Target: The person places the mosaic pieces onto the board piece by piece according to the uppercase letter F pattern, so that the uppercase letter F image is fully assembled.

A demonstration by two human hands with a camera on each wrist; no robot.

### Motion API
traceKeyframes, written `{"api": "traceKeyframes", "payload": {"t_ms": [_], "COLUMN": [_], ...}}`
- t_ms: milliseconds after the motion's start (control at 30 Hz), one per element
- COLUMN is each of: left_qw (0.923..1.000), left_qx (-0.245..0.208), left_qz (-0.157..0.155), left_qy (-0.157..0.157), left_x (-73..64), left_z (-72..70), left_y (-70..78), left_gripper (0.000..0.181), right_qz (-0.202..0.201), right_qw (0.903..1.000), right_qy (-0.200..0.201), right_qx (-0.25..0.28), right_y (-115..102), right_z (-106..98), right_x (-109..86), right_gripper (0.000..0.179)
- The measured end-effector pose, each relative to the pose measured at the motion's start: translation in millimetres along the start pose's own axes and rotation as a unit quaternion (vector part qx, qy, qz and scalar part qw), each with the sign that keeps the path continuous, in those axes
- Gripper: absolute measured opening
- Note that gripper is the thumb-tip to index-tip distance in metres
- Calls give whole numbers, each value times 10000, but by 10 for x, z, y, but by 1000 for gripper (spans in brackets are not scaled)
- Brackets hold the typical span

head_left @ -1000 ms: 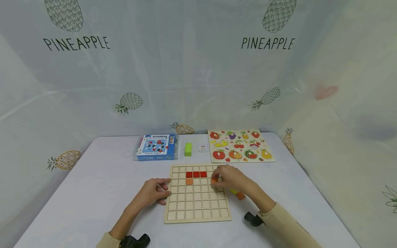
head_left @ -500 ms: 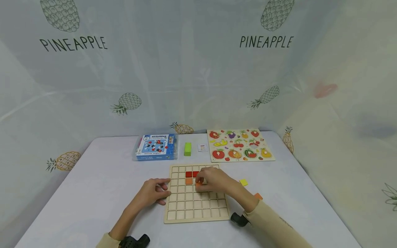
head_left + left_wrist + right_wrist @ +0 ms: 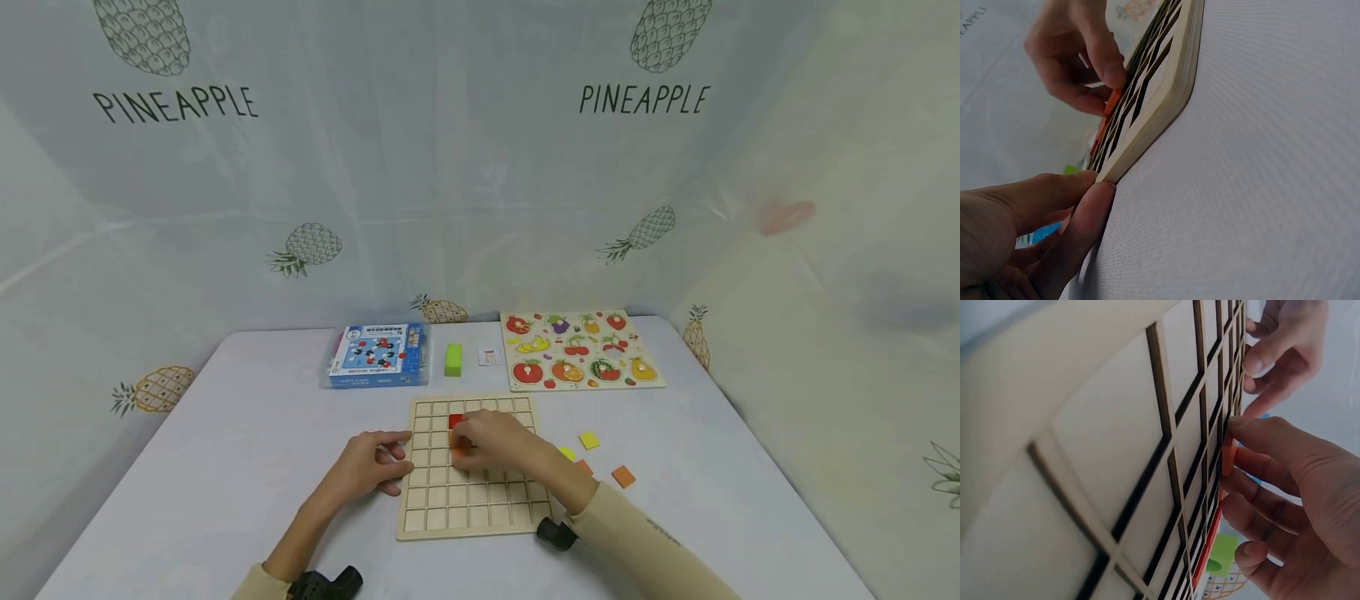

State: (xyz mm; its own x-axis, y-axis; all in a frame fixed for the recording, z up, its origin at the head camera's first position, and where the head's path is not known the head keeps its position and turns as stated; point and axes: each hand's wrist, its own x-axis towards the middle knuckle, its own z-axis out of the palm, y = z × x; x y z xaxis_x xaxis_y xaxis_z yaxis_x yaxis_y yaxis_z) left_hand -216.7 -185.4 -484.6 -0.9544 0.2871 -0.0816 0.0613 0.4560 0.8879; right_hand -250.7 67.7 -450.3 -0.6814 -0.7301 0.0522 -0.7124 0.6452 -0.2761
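Note:
A wooden grid board [image 3: 457, 495] lies on the table before me. My left hand [image 3: 367, 464] touches its left edge with extended finger and thumb. Over the grid, my right hand [image 3: 495, 440] pinches an orange square tile [image 3: 1229, 455] between thumb and fingers, low at the cells. The same tile [image 3: 1112, 101] shows edge-on in the left wrist view. Just above it in the head view, another orange tile [image 3: 452, 437] sits in a cell, mostly covered by the fingers. A red tile [image 3: 455, 421] is visible in the row behind; the hand hides its neighbours.
Right of the board lie loose tiles: yellow [image 3: 588, 440] and orange [image 3: 623, 477], with more partly behind the right forearm. At the back stand a blue boxed set [image 3: 378, 357], a green block [image 3: 453, 360], a small card [image 3: 489, 357] and a fruit puzzle board [image 3: 577, 348].
My right hand has moved left across the grid with the orange tile, from the board's right side to beside the placed orange tile. The left hand stays at the edge.

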Motion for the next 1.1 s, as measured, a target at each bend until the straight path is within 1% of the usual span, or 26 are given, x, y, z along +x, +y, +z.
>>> {"api": "traceKeyframes", "payload": {"t_ms": [167, 500, 900, 1100], "left_qw": [10000, 10000, 10000, 10000], "left_qx": [-35, -54, 11, -53], "left_qz": [-4, -14, -10, -13], "left_qy": [13, 14, 4, -7], "left_x": [-3, 5, -5, -3], "left_z": [-2, -3, 2, 6], "left_y": [10, -3, -3, -4], "left_gripper": [53, 54, 54, 54], "right_qz": [-30, 77, 172, 179], "right_qw": [9998, 9995, 9992, 9991], "right_qy": [89, 158, 150, 165], "right_qx": [-155, -268, -321, -340], "right_y": [-24, -27, -34, -21], "right_z": [13, 31, 54, 46], "right_x": [27, 43, 47, 23], "right_gripper": [7, 7, 10, 14]}}
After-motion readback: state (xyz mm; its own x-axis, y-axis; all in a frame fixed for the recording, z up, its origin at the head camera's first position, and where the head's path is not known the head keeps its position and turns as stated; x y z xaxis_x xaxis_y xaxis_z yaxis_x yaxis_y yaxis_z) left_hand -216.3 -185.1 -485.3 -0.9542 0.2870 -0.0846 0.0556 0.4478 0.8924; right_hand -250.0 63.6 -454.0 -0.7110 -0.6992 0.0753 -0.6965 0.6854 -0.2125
